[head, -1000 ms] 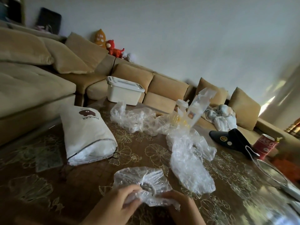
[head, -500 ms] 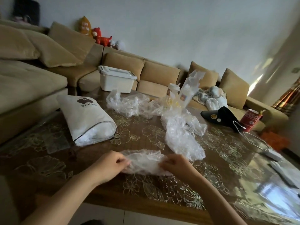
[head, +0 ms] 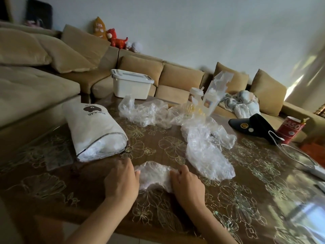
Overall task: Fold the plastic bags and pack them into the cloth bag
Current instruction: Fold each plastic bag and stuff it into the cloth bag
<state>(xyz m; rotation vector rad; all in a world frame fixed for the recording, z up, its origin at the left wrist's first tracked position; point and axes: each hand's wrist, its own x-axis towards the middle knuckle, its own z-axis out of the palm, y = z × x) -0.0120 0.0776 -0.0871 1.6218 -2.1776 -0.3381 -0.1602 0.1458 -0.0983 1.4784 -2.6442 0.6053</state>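
Your hands have drawn a touch closer, and the plastic bag (head: 154, 175) now lies bunched on the table (head: 149, 145) between them. Left hand (head: 121, 182) and right hand (head: 188, 185) each pinch 1 end. Press it flat, push the air out, then fold toward the cloth bag (head: 95, 129).

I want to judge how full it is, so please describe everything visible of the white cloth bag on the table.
The cloth bag is white fabric, printed with a dark brown logo and the word POPULAR, upside down. It lies on its side on the table, bulging, its zip open at the near end, where white crumpled material fills the mouth. A round zip pull lies at the near right corner. The left hand is just before it; contact cannot be told.
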